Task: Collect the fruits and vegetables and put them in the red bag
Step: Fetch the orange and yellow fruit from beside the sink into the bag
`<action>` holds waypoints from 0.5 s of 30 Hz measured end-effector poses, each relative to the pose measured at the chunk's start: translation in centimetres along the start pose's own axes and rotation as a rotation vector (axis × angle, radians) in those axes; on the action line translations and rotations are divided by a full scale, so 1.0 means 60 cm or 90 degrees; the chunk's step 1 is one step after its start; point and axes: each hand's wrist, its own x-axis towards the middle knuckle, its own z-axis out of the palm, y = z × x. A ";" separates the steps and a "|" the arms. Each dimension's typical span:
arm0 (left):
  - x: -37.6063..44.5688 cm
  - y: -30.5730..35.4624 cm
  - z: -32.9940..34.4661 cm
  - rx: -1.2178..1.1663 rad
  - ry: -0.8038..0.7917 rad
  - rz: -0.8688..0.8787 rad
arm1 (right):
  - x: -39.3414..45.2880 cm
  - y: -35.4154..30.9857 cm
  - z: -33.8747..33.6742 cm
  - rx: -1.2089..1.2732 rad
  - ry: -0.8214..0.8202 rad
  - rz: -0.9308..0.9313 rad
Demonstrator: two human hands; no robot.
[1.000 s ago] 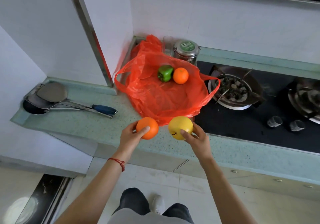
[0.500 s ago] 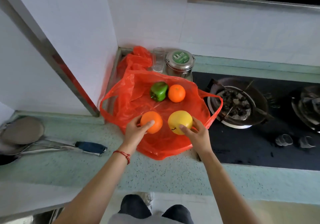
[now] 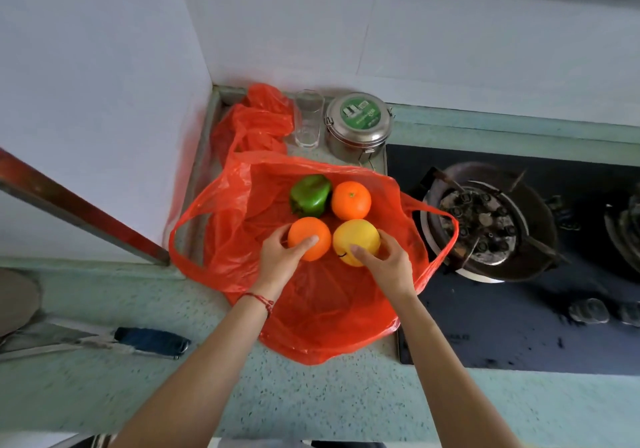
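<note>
A red plastic bag lies open on the green countertop, its handles spread left and right. Inside it, at the far side, rest a green bell pepper and an orange. My left hand grips a second orange over the bag's middle. Right beside it, my right hand grips a yellow fruit. The two held fruits nearly touch each other and sit just in front of the pepper and the first orange.
A drinking glass and a steel tin with a green lid stand behind the bag. A black gas hob with a burner lies to the right. A blue-handled utensil lies on the counter at left.
Both hands have carried the orange and the yellow fruit forward from the counter's front edge to over the bag's middle, close to the pepper and first orange.
</note>
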 end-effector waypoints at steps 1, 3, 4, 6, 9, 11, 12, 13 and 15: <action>0.006 0.001 0.004 0.014 0.001 0.005 | 0.008 0.002 0.000 -0.005 -0.003 0.003; 0.015 0.004 0.011 0.043 0.003 0.012 | 0.023 0.006 0.001 -0.013 -0.010 0.013; 0.018 0.005 0.013 0.053 0.003 0.013 | 0.029 0.007 0.001 -0.015 -0.016 0.018; 0.022 0.004 0.018 0.070 0.004 0.012 | 0.037 0.010 0.001 -0.020 -0.026 0.025; 0.024 0.001 0.025 0.075 0.013 0.010 | 0.043 0.014 0.000 -0.021 -0.035 0.031; 0.025 0.000 0.029 0.081 0.021 0.012 | 0.045 0.015 0.000 -0.022 -0.038 0.032; 0.026 -0.001 0.031 0.086 0.024 0.011 | 0.045 0.015 0.000 -0.024 -0.039 0.033; 0.026 -0.002 0.033 0.092 0.026 0.009 | 0.045 0.015 -0.001 -0.026 -0.041 0.035; 0.028 -0.005 0.036 0.108 0.028 0.012 | 0.045 0.015 -0.001 -0.031 -0.043 0.035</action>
